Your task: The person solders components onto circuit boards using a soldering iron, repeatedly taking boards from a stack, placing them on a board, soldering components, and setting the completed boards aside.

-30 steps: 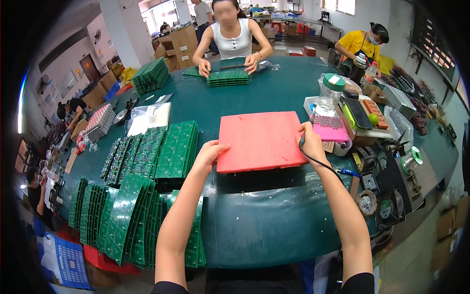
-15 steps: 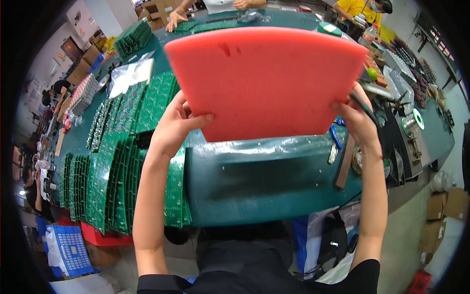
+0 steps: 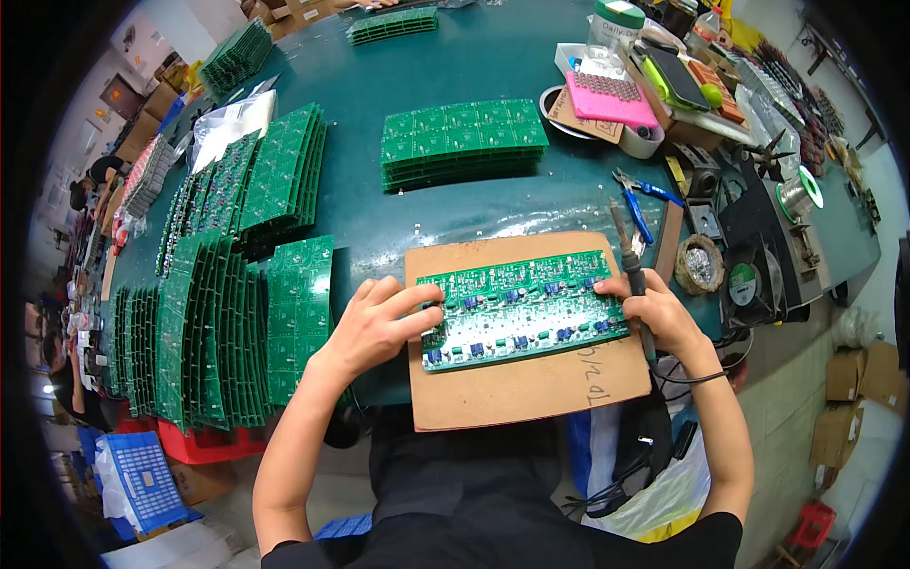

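A green circuit board panel (image 3: pixel 521 311) lies on a brown cardboard sheet (image 3: pixel 512 403) at the table's near edge. Its surface carries rows of small blue and green components and many solder points. My left hand (image 3: pixel 379 318) holds the panel's left end between thumb and fingers. With my right hand (image 3: pixel 659 313) I grip a soldering iron (image 3: pixel 629 261), its tip pointing away from me, while a fingertip touches the panel's right end. A stack of green circuit boards (image 3: pixel 464 142) sits beyond the cardboard.
More circuit board stacks (image 3: pixel 213 332) crowd the left. On the right lie blue-handled cutters (image 3: pixel 637 213), a brown bar (image 3: pixel 667 237), a round tip-cleaning pot (image 3: pixel 700 264), a small fan (image 3: pixel 754 275) and a solder spool (image 3: pixel 799 194). A pink tray (image 3: pixel 607 98) stands at the far right.
The red foam sheet that both hands held up is out of sight. My hands have lowered to the populated panel on the cardboard, and the board stack beyond is uncovered.
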Motion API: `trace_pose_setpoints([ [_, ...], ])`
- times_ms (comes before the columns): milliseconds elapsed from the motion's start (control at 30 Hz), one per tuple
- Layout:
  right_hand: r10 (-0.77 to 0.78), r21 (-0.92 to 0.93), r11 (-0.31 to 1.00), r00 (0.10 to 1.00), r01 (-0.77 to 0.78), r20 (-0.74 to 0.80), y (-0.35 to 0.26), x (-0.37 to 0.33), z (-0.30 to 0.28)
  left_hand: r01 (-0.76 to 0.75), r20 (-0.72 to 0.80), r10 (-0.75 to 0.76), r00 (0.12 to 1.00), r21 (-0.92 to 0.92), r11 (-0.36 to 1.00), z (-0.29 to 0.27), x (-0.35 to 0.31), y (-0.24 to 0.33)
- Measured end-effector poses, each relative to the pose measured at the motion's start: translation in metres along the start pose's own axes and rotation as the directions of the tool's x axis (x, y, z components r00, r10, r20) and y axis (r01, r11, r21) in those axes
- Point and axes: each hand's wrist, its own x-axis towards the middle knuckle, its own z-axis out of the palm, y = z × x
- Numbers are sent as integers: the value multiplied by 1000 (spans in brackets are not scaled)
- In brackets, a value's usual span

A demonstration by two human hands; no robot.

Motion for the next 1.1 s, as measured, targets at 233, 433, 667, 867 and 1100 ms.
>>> trace_pose_setpoints([
  [233, -70, -162, 983, 993, 85, 93, -6, -3, -1, 61, 156, -47, 987, -86, 994, -12, 2, 5],
  [433, 70, -119, 990, 996, -76, -55, -22, -2, -11, 235, -54, -264, 963, -310, 921, -24, 14, 9],
  [667, 294, 187, 953, 866, -237, -405, -107, 25, 12, 458, -41, -775, 630, -787, 414, -30, 15, 30],
  [867, 450, 493, 845, 772, -206, -448, -140, 67, 68, 551, 159, -843, 514, -814, 182, -12, 19, 32],
  [1100, 489, 564, 791, 801, -239, -345, -143, 91, 95, 603, 17, -717, 697, -555, 573, -6, 18, 18],
])
